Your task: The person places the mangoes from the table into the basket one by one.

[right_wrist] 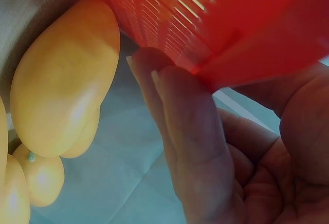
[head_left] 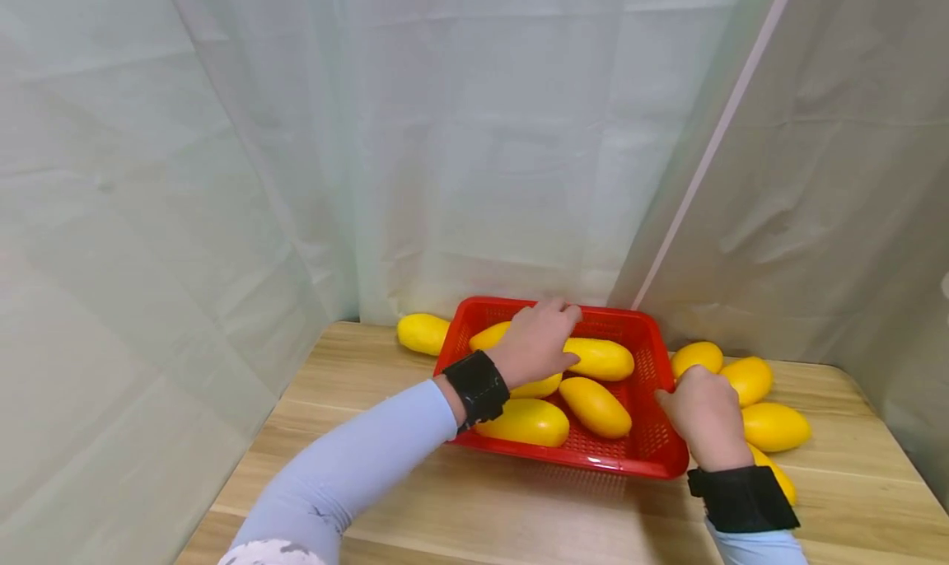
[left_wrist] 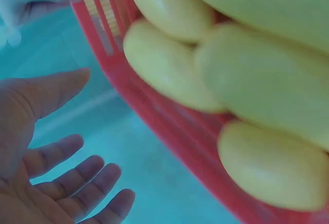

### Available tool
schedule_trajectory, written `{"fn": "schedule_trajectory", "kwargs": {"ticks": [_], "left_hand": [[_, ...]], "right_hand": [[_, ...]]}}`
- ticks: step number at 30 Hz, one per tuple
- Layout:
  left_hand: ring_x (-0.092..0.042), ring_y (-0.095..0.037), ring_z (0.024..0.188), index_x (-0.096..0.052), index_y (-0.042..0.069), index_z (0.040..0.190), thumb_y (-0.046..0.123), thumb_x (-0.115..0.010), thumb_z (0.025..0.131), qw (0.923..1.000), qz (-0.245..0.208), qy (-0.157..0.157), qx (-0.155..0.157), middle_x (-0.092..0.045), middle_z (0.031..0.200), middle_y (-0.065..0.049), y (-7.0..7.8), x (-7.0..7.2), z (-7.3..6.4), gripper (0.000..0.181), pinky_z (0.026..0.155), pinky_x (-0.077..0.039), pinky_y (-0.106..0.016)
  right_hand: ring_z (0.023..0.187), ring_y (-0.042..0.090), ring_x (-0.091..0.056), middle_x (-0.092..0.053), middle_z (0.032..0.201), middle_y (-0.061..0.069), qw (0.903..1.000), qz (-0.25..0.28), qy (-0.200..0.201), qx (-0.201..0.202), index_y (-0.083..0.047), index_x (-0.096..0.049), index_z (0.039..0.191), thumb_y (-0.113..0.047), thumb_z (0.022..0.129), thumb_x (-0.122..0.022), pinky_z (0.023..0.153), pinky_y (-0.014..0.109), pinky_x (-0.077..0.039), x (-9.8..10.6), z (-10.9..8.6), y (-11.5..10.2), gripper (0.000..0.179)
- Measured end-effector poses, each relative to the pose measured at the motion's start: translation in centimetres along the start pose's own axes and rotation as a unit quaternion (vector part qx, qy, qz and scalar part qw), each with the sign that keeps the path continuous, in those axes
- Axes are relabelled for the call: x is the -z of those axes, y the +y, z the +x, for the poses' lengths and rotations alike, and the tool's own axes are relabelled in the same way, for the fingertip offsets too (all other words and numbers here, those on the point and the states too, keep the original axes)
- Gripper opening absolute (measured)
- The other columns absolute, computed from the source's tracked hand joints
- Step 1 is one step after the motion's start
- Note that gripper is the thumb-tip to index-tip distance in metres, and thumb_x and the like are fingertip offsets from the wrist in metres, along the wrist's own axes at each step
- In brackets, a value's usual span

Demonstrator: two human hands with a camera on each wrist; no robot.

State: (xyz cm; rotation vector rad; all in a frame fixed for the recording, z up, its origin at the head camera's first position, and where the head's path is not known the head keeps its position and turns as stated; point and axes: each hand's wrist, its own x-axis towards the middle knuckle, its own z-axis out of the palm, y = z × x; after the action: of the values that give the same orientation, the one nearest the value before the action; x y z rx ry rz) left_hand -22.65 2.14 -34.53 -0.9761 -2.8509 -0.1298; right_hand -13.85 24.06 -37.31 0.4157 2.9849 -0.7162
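Note:
A red plastic basket with slotted walls holds several smooth, oblong yellow fruits; their exact kind is unclear. My right hand grips the basket's right rim, with fingers on the outer wall and the thumb at the rim in the right wrist view. Over the basket's far half is my left hand, its fingers spread and holding nothing. The left wrist view shows that hand's palm and loosely bent fingers apart from the red rim. It hides part of the fruits below it in the head view.
More yellow fruits lie in a group on the wooden table to the basket's right. A single yellow fruit sits by its far left corner. Pale sheeting hangs behind and at both sides.

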Motion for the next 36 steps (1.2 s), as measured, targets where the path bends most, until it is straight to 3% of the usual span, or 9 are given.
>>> {"fn": "schedule_trajectory", "kwargs": {"ticks": [5,10,16,23,29,36], "left_hand": [[-0.053,-0.016,0.099,-0.045,0.015,0.133,0.037,-0.071,0.08,0.9953,-0.059,0.065,0.043,-0.053,0.122,-0.002,-3.6,1.1,-1.2,0.062,0.088,-0.05,-0.031],[-0.05,-0.021,0.111,-0.038,0.012,0.138,0.024,-0.068,0.083,0.9851,-0.101,0.127,0.057,-0.048,0.13,-0.007,-7.1,1.2,-2.2,0.064,0.099,-0.045,-0.035],[-0.047,-0.024,0.116,-0.037,0.012,0.138,0.012,-0.063,0.084,0.9755,-0.122,0.154,0.1,-0.045,0.133,-0.009,-10.7,1.0,-3.1,0.06,0.102,-0.043,-0.037],[-0.045,-0.025,0.12,-0.038,0.014,0.139,-0.005,-0.061,0.079,0.9696,-0.119,0.151,0.151,-0.043,0.137,-0.009,-14.1,0.2,-4.3,0.067,0.103,-0.042,-0.041],[-0.041,-0.029,0.125,-0.039,0.011,0.139,-0.01,-0.063,0.07,0.9769,-0.079,0.123,0.156,-0.042,0.138,-0.011,-15.8,-0.8,-5.3,0.076,0.104,-0.037,-0.047],[-0.035,-0.035,0.13,-0.038,0.013,0.14,-0.001,-0.073,0.067,0.9848,-0.045,0.062,0.156,-0.039,0.141,-0.014,-16.6,-2.0,-5.7,0.083,0.104,-0.031,-0.059]], "right_hand": [[0.048,0.02,-0.053,-0.056,0.059,0.012,1.0,0.002,-0.004,-0.003,0.009,-0.058,0.085,-0.024,0.083,-0.067,0.047,0.029,-0.05,0.2,0.1,0.2,0.035],[0.048,0.021,-0.053,-0.056,0.058,0.011,1.0,0.0,0.0,-0.001,0.009,-0.058,0.084,-0.024,0.083,-0.068,0.047,0.029,-0.05,0.2,0.2,0.5,0.034],[0.048,0.02,-0.052,-0.055,0.057,0.011,1.0,0.0,0.005,0.005,0.009,-0.059,0.084,-0.024,0.083,-0.068,0.046,0.028,-0.049,0.1,0.4,0.8,0.034],[0.048,0.02,-0.052,-0.055,0.057,0.011,1.0,0.001,0.002,0.001,0.009,-0.059,0.084,-0.025,0.083,-0.068,0.046,0.027,-0.049,0.2,0.4,1.0,0.034],[0.048,0.02,-0.053,-0.056,0.058,0.011,1.0,0.001,0.003,0.003,0.009,-0.058,0.084,-0.025,0.083,-0.068,0.046,0.028,-0.049,0.2,0.4,1.1,0.035],[0.048,0.021,-0.053,-0.056,0.059,0.011,1.0,0.0,-0.002,-0.005,0.008,-0.058,0.083,-0.026,0.084,-0.067,0.046,0.028,-0.049,0.6,0.4,1.2,0.035]]}}
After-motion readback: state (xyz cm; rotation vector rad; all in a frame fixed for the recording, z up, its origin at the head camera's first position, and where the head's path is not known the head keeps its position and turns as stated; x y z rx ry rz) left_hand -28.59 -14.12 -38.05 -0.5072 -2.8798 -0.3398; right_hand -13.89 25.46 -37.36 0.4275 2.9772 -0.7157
